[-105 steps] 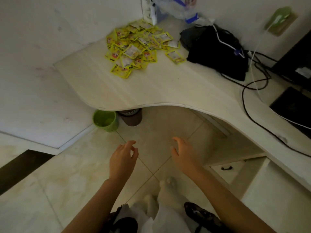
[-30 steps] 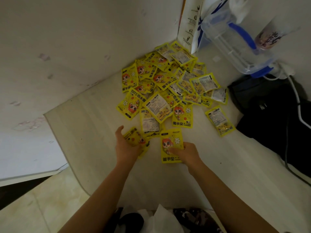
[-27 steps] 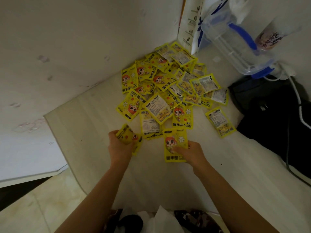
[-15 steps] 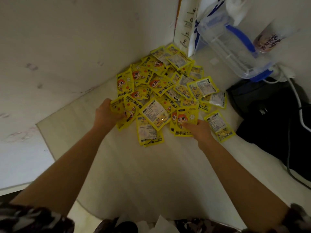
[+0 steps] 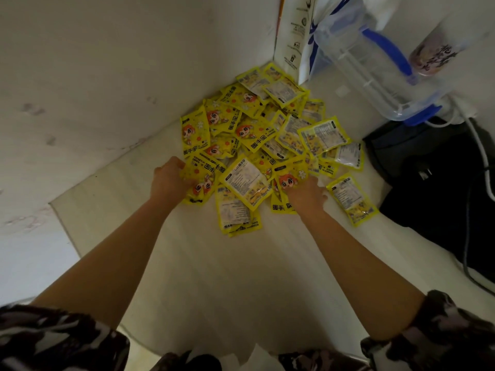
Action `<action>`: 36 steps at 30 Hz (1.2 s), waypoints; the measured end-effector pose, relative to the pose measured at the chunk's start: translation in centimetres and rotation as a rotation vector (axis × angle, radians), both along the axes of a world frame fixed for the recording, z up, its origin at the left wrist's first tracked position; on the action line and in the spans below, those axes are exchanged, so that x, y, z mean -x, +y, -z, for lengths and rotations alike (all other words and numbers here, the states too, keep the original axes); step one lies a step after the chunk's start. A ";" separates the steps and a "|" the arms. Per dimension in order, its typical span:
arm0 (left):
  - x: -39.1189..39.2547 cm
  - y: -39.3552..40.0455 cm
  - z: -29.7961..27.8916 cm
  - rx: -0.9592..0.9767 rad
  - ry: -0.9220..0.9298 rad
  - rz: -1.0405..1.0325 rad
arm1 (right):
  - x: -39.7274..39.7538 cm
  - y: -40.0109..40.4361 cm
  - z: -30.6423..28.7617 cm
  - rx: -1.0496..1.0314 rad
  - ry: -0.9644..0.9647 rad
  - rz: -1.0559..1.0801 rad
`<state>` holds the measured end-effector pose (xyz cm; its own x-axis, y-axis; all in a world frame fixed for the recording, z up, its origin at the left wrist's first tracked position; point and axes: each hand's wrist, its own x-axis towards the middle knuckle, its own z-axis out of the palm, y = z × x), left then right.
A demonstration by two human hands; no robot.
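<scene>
In the back corner of the desk (image 5: 214, 277), the left hand (image 5: 168, 180) clamps a tilted packet (image 5: 203, 180) at the left fringe of the yellow hand-warmer heap (image 5: 267, 129). Its long axis slants near-left to far-right, cartoon face towards the person. Well apart, the right hand (image 5: 305, 195) pinches a second packet (image 5: 288, 180) lying near-to-far, top towards the corner. Gathering seems under way; next, lift both clear without dragging neighbours.

Yellow packets (image 5: 257, 135); camouflage-patterned sleeves (image 5: 439, 328)
</scene>
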<state>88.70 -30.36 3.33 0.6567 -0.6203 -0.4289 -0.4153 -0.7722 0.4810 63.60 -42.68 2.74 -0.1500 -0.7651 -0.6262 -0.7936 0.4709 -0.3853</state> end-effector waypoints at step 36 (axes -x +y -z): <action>12.3 1.4 -3.7 0.467 0.636 -0.657 | 13.9 -0.8 -5.3 0.218 -0.269 -0.069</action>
